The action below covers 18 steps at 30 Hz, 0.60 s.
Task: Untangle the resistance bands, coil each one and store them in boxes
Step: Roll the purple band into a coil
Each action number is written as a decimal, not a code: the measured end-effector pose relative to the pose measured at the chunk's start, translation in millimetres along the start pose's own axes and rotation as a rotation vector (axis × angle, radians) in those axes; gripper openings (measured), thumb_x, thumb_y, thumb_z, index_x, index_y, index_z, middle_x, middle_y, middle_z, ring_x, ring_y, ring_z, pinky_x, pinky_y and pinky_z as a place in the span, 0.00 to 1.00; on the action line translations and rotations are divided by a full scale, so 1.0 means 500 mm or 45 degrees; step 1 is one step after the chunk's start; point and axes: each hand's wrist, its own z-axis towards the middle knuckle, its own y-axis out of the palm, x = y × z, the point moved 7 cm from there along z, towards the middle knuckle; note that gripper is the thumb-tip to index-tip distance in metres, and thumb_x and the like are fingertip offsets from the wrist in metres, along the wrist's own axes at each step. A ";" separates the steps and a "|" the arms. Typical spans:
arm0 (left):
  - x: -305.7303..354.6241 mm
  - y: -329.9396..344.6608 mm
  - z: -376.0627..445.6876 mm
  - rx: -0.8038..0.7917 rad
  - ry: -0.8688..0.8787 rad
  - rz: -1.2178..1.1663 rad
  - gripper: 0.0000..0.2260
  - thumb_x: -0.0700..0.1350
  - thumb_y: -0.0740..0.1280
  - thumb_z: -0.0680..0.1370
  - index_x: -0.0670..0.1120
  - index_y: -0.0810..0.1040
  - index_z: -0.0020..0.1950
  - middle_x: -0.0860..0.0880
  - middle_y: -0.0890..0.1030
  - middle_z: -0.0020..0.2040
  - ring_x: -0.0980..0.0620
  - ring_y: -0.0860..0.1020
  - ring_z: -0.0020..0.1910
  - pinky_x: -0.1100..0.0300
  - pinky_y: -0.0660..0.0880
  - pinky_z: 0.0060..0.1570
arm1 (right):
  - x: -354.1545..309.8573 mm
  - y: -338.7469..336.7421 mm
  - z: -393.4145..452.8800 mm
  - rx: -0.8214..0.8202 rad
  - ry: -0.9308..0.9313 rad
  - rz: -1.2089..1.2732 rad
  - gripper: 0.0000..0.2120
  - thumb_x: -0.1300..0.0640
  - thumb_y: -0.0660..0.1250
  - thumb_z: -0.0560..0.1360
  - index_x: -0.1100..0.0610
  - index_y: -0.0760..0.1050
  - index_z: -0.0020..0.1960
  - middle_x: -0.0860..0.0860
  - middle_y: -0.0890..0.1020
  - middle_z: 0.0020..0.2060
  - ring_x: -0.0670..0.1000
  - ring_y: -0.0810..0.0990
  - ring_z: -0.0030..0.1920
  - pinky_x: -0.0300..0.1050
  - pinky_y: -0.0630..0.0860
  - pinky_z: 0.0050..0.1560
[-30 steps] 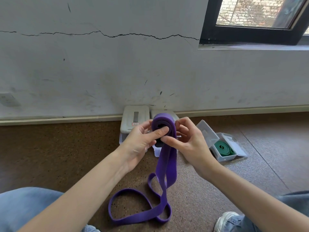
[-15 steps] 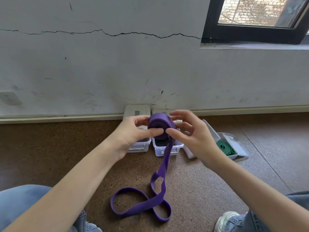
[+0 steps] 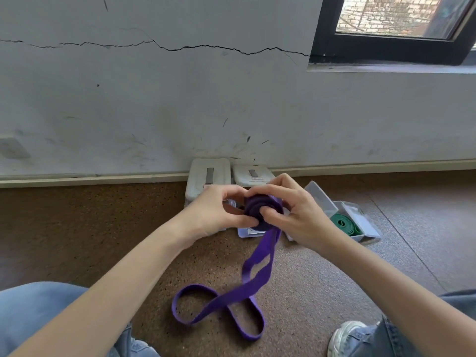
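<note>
Both hands (image 3: 257, 212) gripping purple band (image 3: 253, 276), half coiled, tail looped on floor

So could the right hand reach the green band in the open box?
Probably yes. The green band lies uncovered in its open box, beside the right hand, but that hand is busy holding the purple band.

Purple band (image 3: 257, 274), green band (image 3: 343, 224) — brown speckled floor (image 3: 77, 228).

Half-coiled purple band (image 3: 260, 269) trails floorward; green band (image 3: 343, 224) lies boxed.
</note>
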 end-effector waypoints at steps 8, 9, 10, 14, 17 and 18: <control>0.012 -0.056 -0.007 0.235 0.014 -0.267 0.24 0.51 0.75 0.60 0.51 0.80 0.55 0.54 0.83 0.51 0.55 0.81 0.50 0.62 0.74 0.51 | 0.011 -0.043 0.012 0.252 0.117 0.316 0.19 0.50 0.74 0.62 0.47 0.71 0.50 0.47 0.82 0.47 0.46 0.82 0.47 0.43 0.80 0.51; 0.013 -0.055 -0.006 0.251 0.015 -0.272 0.24 0.51 0.75 0.60 0.52 0.80 0.55 0.54 0.83 0.51 0.56 0.81 0.50 0.63 0.74 0.50 | 0.012 -0.043 0.012 0.258 0.121 0.319 0.19 0.52 0.75 0.62 0.48 0.72 0.49 0.48 0.82 0.46 0.46 0.83 0.47 0.43 0.80 0.50; 0.014 -0.055 -0.005 0.261 0.017 -0.240 0.22 0.51 0.75 0.60 0.53 0.80 0.54 0.55 0.83 0.51 0.57 0.81 0.49 0.66 0.73 0.47 | 0.013 -0.043 0.013 0.253 0.117 0.299 0.18 0.55 0.76 0.64 0.48 0.72 0.49 0.48 0.82 0.46 0.46 0.83 0.46 0.42 0.80 0.49; 0.019 -0.036 0.003 0.129 0.058 0.152 0.16 0.44 0.77 0.67 0.58 0.78 0.50 0.57 0.83 0.47 0.62 0.81 0.45 0.69 0.74 0.45 | 0.004 -0.038 0.010 0.140 0.038 0.024 0.17 0.63 0.75 0.66 0.49 0.73 0.49 0.49 0.80 0.43 0.46 0.81 0.43 0.41 0.80 0.47; 0.017 -0.014 0.003 0.070 0.114 0.201 0.17 0.43 0.76 0.67 0.58 0.77 0.50 0.58 0.83 0.46 0.63 0.80 0.45 0.74 0.74 0.43 | -0.005 -0.032 0.011 0.037 0.000 -0.117 0.16 0.63 0.75 0.66 0.51 0.74 0.50 0.49 0.81 0.43 0.47 0.81 0.44 0.41 0.80 0.49; 0.015 -0.013 0.003 0.077 0.108 0.151 0.16 0.44 0.77 0.66 0.57 0.78 0.50 0.57 0.83 0.45 0.63 0.80 0.45 0.73 0.74 0.43 | -0.007 -0.032 0.012 0.027 -0.004 -0.106 0.16 0.62 0.75 0.66 0.51 0.75 0.50 0.49 0.81 0.43 0.47 0.81 0.44 0.40 0.80 0.49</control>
